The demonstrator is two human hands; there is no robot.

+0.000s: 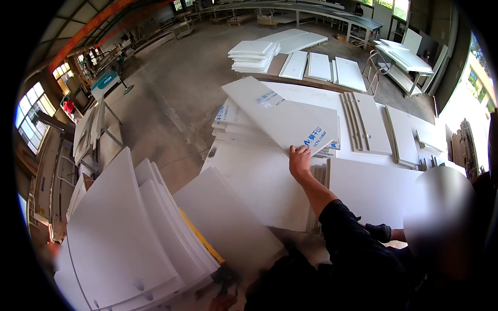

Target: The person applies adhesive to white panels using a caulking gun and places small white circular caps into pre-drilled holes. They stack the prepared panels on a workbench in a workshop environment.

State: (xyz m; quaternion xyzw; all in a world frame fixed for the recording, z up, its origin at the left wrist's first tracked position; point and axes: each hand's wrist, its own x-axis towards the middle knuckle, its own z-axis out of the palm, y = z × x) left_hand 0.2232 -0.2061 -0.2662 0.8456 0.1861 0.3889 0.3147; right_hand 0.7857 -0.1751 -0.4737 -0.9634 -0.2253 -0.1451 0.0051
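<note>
A long pale panel (259,101) with blue print lies askew over a stack of printed panels (315,115). My right hand (300,160), bare and reaching out from a dark sleeve, has its fingers closed over the panel's near edge; the thumb is hidden. What looks like my left hand (223,302) shows dimly at the lower edge, close to large white boards (116,228) standing at the left. Its fingers cannot be made out. Under the printed stack spreads a broad white board (249,181).
Close at my right is another person (441,223), blurred, with a dark-gloved hand (379,231) apparently theirs. Grooved strips and panels (374,124) cover the right of the work surface. Beyond stands a low pile of white panels (253,54). A yellow strip (202,237) edges the left boards.
</note>
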